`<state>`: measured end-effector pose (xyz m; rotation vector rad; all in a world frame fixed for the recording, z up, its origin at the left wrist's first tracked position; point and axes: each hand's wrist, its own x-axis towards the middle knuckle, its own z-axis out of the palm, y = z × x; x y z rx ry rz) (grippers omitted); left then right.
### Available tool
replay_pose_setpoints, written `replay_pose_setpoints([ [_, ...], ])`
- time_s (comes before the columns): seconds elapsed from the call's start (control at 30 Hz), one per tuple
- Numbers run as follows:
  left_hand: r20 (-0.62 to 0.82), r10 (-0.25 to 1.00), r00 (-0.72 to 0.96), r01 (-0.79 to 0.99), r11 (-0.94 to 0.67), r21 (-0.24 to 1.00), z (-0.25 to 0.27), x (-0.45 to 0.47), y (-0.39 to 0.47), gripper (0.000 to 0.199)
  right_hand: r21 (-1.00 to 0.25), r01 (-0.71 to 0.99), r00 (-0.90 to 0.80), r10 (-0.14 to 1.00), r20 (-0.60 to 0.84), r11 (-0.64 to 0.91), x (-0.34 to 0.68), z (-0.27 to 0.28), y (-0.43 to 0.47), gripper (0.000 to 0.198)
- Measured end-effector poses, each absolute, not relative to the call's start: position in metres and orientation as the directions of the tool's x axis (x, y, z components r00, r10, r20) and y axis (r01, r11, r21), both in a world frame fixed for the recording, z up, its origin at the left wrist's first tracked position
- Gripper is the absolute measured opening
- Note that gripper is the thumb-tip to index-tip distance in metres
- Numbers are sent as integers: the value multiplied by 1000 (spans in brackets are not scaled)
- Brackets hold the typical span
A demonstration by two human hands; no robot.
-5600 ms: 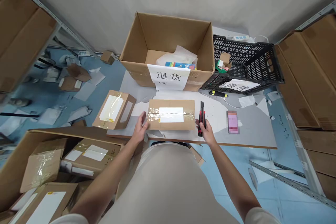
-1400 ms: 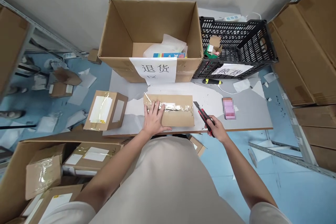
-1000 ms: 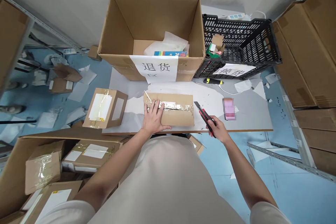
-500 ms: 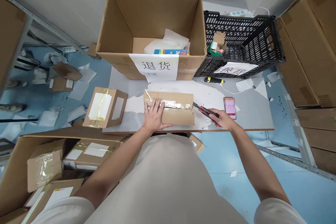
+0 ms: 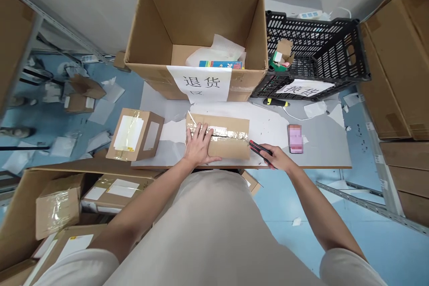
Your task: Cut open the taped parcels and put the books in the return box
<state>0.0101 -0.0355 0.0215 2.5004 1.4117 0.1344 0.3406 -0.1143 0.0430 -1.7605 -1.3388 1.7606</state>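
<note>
A long brown carton [image 5: 229, 147] lies in front of me near the table's front edge, clear tape running along its top. There is a dark slit along part of the taped seam. My left hand [image 5: 198, 144] presses flat on the carton's left part, fingers spread. In my right hand [image 5: 275, 157] is a black and red utility knife [image 5: 258, 147], its front end right at the carton's right side. Whether the blade touches the cardboard I cannot tell. A phone [image 5: 295, 138] lies to the right of that hand.
Behind the carton stand a large open box [image 5: 150, 71] with a paper sign and a black crate [image 5: 355, 67]. A taped parcel [image 5: 152, 136] is at the left table edge. Another tool with a yellow-black handle [image 5: 276, 102] lies before the crate. More parcels [image 5: 58, 210] fill a box lower left.
My right hand has moved a little left and down, bringing the knife to the carton's right side. My left hand stays on the carton.
</note>
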Motion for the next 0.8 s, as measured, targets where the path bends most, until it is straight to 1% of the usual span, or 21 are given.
replay_pose_setpoints([
  [0.17,-53,853,519,830,-489,267,21,12,-35,105,-768,315,-129,777,-616,-557,331,39,-132,56],
  [0.3,-36,858,512,836,-488,253,21,13,-35,110,-771,317,-88,793,-603,-552,321,35,-142,60],
  [0.47,-43,857,513,837,-489,247,23,14,-34,106,-759,301,-70,780,-622,-578,317,34,-152,62],
  [0.63,-7,866,501,838,-482,256,22,13,-35,106,-797,284,-11,830,-558,-532,307,33,-149,60],
  [0.8,33,856,516,820,-505,268,21,12,-38,108,-795,261,64,831,-552,-548,311,33,-181,61],
])
